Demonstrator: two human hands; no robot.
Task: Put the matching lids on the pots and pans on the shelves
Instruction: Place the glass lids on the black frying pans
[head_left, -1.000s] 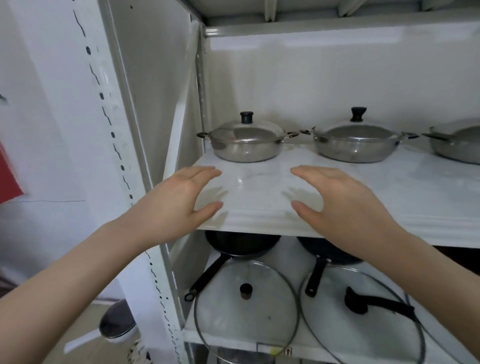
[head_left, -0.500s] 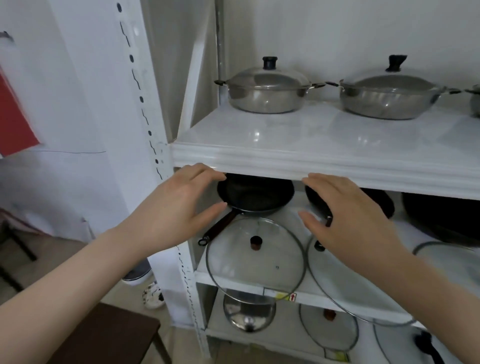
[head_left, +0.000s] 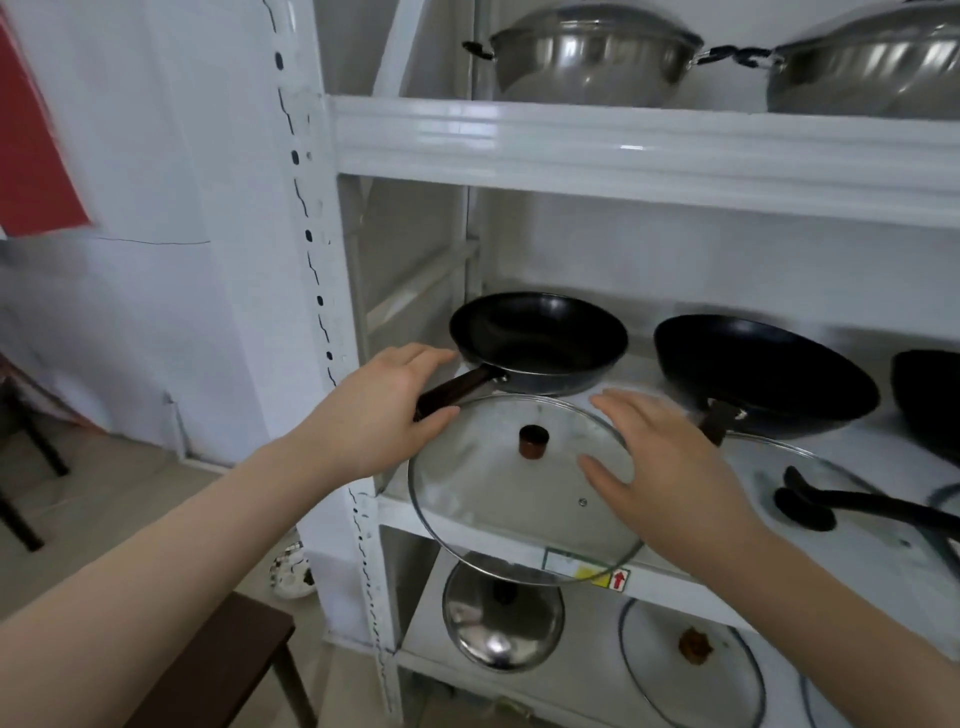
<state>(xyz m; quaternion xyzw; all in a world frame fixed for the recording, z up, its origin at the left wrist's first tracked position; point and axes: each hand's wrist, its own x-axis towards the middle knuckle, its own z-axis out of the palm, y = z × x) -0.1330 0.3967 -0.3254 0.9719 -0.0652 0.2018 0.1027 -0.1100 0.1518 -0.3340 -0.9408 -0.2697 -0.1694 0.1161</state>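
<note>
Glass lid (head_left: 519, 488): lies flat at the front of the middle shelf (head_left: 810, 499), its near edge hanging out past the shelf lip; brown knob (head_left: 533, 441) on top.
Left hand (head_left: 371, 415): at the lid's left rim, over the handle of the small pan; fingers spread wide, thumb at the rim; whether it touches I cannot tell.
Right hand (head_left: 662, 462): over the lid's right side, fingers wide and holding nothing.
Small pan (head_left: 537, 340): black, uncovered, just behind the lid, handle pointing front-left.
Big pan (head_left: 763, 371): black, uncovered, to the right on the same shelf.
Second lid (head_left: 852, 512): glass with a long black handle, in front of the big pan.
Top shelf: two steel pots (head_left: 592, 57), lidded.
Bottom shelf: a steel lid (head_left: 501, 621) and another glass lid (head_left: 691, 660).
</note>
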